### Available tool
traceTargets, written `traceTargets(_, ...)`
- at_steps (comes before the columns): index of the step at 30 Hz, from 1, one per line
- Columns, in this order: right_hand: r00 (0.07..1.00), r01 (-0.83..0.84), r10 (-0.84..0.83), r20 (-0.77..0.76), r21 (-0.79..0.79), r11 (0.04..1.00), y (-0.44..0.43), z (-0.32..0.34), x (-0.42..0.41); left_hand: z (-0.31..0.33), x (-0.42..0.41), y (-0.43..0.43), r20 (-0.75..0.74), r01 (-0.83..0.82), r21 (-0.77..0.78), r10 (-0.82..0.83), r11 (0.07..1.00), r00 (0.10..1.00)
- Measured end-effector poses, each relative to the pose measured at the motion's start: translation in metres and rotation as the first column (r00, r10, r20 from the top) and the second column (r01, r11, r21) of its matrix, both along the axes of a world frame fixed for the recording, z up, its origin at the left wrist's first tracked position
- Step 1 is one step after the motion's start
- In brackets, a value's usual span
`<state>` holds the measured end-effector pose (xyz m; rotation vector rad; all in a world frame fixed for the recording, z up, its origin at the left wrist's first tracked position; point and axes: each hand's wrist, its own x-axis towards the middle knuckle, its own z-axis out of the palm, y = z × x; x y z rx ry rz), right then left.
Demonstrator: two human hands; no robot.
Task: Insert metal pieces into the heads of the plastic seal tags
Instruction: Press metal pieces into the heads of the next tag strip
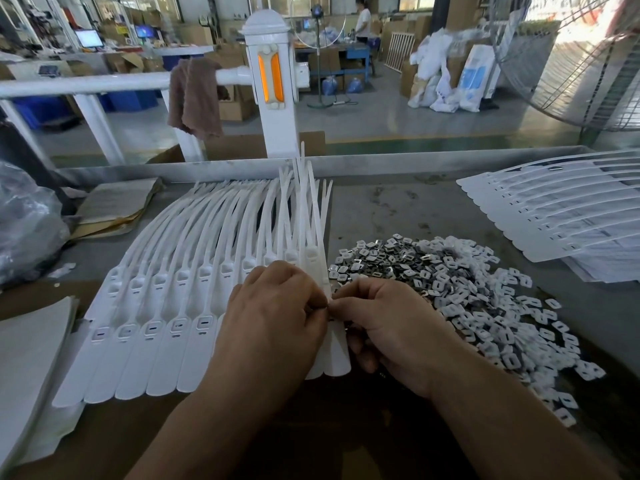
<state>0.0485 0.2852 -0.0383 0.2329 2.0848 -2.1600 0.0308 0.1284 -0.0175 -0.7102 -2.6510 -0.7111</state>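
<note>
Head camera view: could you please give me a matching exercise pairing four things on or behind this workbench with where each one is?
Things:
1. row of white seal tags
2. heap of metal pieces
3. brown cloth
4. clear plastic bag

Places:
A. draped over the white rail
B. piled on the table's right half
C. bunched at the table's far left edge
D. fanned out on the table's left half

Pairs: 1-D, 2-B, 3-A, 4-C.
</note>
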Motion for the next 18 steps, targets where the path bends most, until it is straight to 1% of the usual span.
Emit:
traceTargets(3,0.999,0.016,-0.014,-0.029,0.065,0.998,-0.0007,-0.001,0.0002,0.0011,0.0012,-0.003,0.013,0.03,-0.036,-0.029,0.999,0.999)
traceTargets(7,0.993,0.076,-0.049,-0.103,0.276,0.958,-0.0037,-0.0029,0.0015,0.0005,0.0038,-0.006,0.015,-0.001,-0.002,0.001,1.0,1.0)
traceTargets(10,0.988,0.116,-0.072,-0.134,0.358,0.926,-0.0066,-0.0042,0.0009,-0.0002,0.0042,-0.0059,0.027,-0.01,0.017,0.01,1.0,1.0)
traceTargets(15,0.986,0.126,-0.078,-0.149,0.35,0.928,-0.0084,-0.0034,0.0019,0.0002,0.0042,-0.0068,0.021,-0.018,0.015,0.018,1.0,1.0)
traceTargets(18,0.988,0.12,-0.086,-0.131,0.276,0.954,-0.0089,-0.0036,0.0012,-0.0001,0.0046,-0.0071,0.02,-0.01,0.017,0.009,1.0,1.0)
